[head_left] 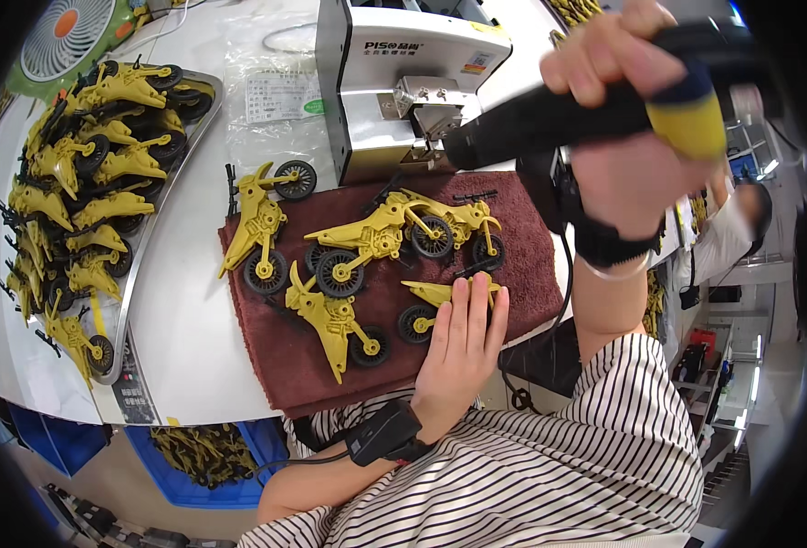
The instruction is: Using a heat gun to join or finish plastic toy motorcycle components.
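Observation:
My left hand (pixel 463 342) lies with its fingers stretched out flat over a yellow toy motorcycle (pixel 429 292), hiding much of its body. One black wheel of it shows beside the fingers. Raised at the upper right, my right hand (pixel 624 178) grips a black and yellow electric screwdriver (pixel 550 123). The screwdriver's nose is at the front of a white and grey screw feeder (pixel 394 82); whether it touches cannot be told. Several more toy motorcycles (pixel 362 239) lie on their sides on the brown cloth (pixel 276 374) around my left hand.
A metal tray (pixel 168 192) heaped with yellow toy motorcycles stands at the left, with a green fan (pixel 68 41) behind it. A clear plastic bag (pixel 271 137) lies beside the feeder. Below the table edge, a blue bin (pixel 184 493) holds yellow parts. Another person (pixel 732 228) is at the right.

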